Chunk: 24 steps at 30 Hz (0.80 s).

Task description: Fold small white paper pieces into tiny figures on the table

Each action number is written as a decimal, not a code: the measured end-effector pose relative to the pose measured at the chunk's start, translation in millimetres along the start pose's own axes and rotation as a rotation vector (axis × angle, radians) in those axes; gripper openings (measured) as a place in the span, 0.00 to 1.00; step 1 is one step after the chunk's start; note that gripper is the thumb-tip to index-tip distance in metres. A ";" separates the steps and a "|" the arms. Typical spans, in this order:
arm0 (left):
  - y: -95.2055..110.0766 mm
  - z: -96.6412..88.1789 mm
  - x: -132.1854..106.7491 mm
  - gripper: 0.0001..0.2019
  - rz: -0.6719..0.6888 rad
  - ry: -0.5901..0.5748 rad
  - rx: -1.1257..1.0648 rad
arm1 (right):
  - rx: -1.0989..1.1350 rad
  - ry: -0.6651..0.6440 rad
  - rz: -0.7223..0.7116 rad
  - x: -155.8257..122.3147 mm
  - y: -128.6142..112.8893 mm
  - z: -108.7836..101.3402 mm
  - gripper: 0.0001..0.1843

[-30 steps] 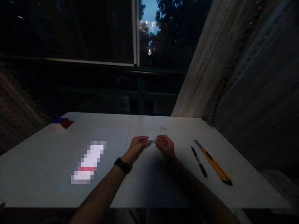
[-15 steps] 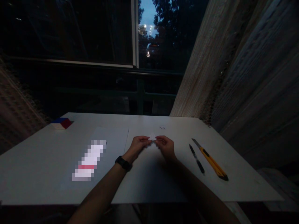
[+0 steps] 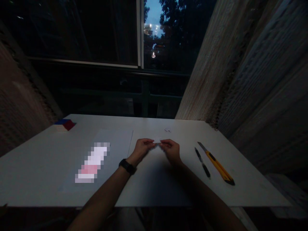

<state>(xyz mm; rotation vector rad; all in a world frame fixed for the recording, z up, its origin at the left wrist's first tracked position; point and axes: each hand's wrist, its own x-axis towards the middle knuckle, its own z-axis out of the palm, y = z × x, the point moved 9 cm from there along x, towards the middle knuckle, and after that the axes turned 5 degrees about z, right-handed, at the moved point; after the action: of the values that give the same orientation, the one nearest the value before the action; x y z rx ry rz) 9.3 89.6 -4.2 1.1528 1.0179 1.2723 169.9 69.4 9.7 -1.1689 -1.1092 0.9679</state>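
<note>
A small white piece of paper [image 3: 157,140] is pinched between my two hands above the middle of the white table [image 3: 149,186]. My left hand [image 3: 141,149], with a dark band on its wrist, grips the left edge. On the opposite edge are the closed fingers of my right hand [image 3: 172,150]. Just beyond the hands lies a small scrap with dark marks [image 3: 167,130]. To the right, a pen [image 3: 202,163] rests beside a yellow utility knife [image 3: 218,166] with its blade out.
A white sheet [image 3: 120,141] lies on the left, with a blurred-out bright object [image 3: 92,162] on it. A blue, red and white block [image 3: 64,125] sits at the far left corner. Curtains [image 3: 197,80] and a dark window [image 3: 178,38] stand behind the table.
The view has shifted slightly. Both hands keep hold of the paper, which shows a little more of its face now.
</note>
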 end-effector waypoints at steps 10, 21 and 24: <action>3.9 -1.8 -0.4 0.13 0.019 0.006 0.058 | -0.002 -0.022 0.015 1.7 2.6 0.3 0.11; 4.9 2.9 -2.3 0.14 0.021 -0.035 0.065 | 0.004 -0.024 0.075 1.3 4.1 3.0 0.19; 7.9 4.4 -3.9 0.15 0.026 -0.045 0.090 | 0.037 -0.018 0.110 2.7 7.5 2.6 0.19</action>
<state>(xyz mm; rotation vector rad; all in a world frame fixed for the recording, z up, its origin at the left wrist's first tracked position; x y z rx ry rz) 12.2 85.1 4.0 1.2614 1.0390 1.2261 167.8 73.7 2.8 -1.2025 -1.0461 1.0813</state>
